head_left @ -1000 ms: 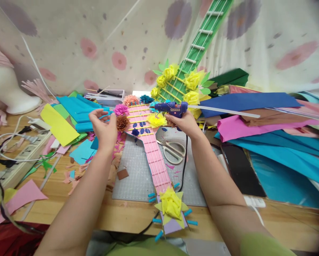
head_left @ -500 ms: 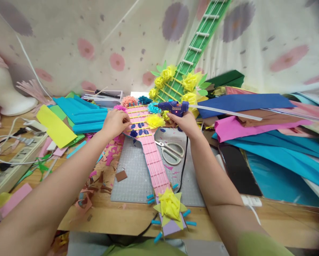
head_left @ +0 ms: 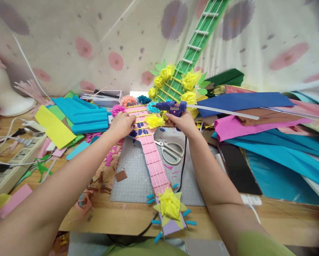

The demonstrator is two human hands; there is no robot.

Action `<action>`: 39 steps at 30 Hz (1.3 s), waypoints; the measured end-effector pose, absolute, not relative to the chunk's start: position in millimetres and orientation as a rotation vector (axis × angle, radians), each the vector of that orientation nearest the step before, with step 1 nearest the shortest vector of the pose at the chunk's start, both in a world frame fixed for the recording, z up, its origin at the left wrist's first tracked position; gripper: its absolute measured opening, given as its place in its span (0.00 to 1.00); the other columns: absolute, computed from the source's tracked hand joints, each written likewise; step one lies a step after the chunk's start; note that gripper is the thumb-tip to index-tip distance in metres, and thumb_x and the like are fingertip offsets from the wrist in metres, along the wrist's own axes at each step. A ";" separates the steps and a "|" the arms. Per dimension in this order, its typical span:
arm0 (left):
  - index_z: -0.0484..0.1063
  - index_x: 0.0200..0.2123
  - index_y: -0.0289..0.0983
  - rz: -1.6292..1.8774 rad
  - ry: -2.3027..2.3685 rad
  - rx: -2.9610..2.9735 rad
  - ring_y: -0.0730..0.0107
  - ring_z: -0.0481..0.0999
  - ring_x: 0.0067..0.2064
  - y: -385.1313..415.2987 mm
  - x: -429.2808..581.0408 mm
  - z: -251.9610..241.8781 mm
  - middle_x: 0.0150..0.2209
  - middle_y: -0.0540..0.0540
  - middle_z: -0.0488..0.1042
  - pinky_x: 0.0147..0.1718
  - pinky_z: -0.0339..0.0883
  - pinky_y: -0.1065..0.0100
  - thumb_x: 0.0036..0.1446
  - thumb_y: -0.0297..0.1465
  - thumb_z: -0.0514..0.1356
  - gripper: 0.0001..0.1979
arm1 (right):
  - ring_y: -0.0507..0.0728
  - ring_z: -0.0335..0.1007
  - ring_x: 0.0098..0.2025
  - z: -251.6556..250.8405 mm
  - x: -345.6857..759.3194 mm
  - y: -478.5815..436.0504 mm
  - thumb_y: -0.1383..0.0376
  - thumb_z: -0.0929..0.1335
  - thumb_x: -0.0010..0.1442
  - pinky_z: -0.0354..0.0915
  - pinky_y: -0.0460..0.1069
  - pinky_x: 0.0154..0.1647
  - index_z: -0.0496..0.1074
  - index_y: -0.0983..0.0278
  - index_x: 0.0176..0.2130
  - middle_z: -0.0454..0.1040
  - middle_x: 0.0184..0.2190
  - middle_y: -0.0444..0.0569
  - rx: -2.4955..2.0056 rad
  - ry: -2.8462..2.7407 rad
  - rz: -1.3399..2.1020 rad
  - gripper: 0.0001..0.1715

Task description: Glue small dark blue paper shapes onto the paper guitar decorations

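Note:
A pink paper guitar (head_left: 156, 163) lies with its body away from me and its neck toward me, trimmed with paper flowers and strung with white strings. My right hand (head_left: 185, 122) grips a blue glue gun (head_left: 172, 108), a long clear glue stick (head_left: 226, 111) jutting from its back. The gun's nozzle points left over the guitar's body. My left hand (head_left: 123, 124) rests over the body's left side with its fingers curled in; whatever they pinch is hidden. Dark blue paper petals (head_left: 141, 131) lie beside its fingertips. A yellow paper flower (head_left: 154, 121) sits between my hands.
Scissors (head_left: 172, 151) lie on a grey cutting mat (head_left: 132, 185) under the guitar. A green paper guitar (head_left: 194, 46) leans at the back. Folded coloured paper (head_left: 258, 126) and a phone (head_left: 238, 167) are at right. A power strip (head_left: 17, 154) and paper scraps are at left.
My left hand has shifted slightly right across the guitar body, uncovering the magenta flower and covering part of the dark blue one. The glue gun stays nearly in place.

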State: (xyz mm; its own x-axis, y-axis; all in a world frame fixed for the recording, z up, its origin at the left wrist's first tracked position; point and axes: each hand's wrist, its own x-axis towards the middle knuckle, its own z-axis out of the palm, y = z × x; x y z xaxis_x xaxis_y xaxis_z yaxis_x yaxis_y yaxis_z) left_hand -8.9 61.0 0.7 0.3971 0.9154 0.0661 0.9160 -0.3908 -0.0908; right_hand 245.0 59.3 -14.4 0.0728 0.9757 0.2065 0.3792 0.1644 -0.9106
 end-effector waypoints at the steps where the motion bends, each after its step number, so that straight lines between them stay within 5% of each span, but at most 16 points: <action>1: 0.73 0.37 0.37 -0.013 -1.673 -2.529 0.51 0.74 0.46 60.6 -9.5 1.4 0.37 0.39 0.76 0.47 0.60 0.57 0.53 0.29 0.58 0.08 | 0.60 0.75 0.37 -13.9 244.9 59.0 0.49 0.72 0.45 0.70 0.53 0.37 0.72 0.64 0.27 0.77 0.28 0.51 -1.386 -1.472 0.793 0.20; 14: 0.69 0.39 0.37 -0.036 -1.711 -2.474 0.51 0.74 0.46 60.1 -12.1 3.5 0.37 0.39 0.76 0.46 0.60 0.58 0.53 0.29 0.58 0.09 | 0.60 0.74 0.35 -15.8 243.6 60.7 0.49 0.72 0.45 0.69 0.54 0.37 0.71 0.63 0.26 0.76 0.28 0.51 -1.367 -1.481 0.773 0.20; 18: 0.65 0.34 0.39 -0.425 -1.921 -2.478 0.56 0.75 0.39 58.7 -12.5 6.4 0.31 0.45 0.74 0.37 0.62 0.62 0.47 0.26 0.59 0.09 | 0.61 0.74 0.37 -16.4 243.7 60.8 0.49 0.71 0.46 0.69 0.54 0.38 0.72 0.63 0.27 0.76 0.28 0.51 -1.361 -1.481 0.762 0.20; 24: 0.58 0.26 0.40 -1.865 -2.697 -2.099 0.68 0.75 0.29 48.4 6.8 19.6 0.22 0.52 0.67 0.24 0.59 0.72 0.47 0.23 0.57 0.09 | 0.58 0.73 0.30 -13.8 240.6 58.1 0.50 0.72 0.46 0.68 0.51 0.32 0.71 0.64 0.26 0.74 0.22 0.48 -1.414 -1.479 0.813 0.19; 28: 0.62 0.25 0.36 -2.435 -3.054 -1.765 0.75 0.75 0.27 36.1 18.3 27.2 0.23 0.49 0.71 0.23 0.63 0.77 0.48 0.19 0.55 0.07 | 0.53 0.69 0.23 -13.5 233.9 56.7 0.53 0.72 0.47 0.65 0.48 0.27 0.72 0.65 0.27 0.72 0.19 0.46 -1.418 -1.453 0.890 0.17; 39: 0.67 0.28 0.35 -2.447 -3.175 -1.718 0.68 0.81 0.35 33.9 17.8 19.5 0.31 0.42 0.78 0.43 0.74 0.66 0.57 0.25 0.53 0.07 | 0.50 0.66 0.18 -18.4 222.4 56.7 0.53 0.73 0.47 0.64 0.45 0.19 0.70 0.64 0.27 0.74 0.21 0.47 -1.387 -1.403 0.950 0.18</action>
State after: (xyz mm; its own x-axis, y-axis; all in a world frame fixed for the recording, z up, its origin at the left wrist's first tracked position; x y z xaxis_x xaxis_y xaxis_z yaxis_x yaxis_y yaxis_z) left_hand 17.8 33.9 19.5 -0.1351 0.9123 -0.3867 -0.1417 0.3685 0.9188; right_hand 222.4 56.7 -18.4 0.0539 0.9947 0.0874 0.2882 0.0683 -0.9551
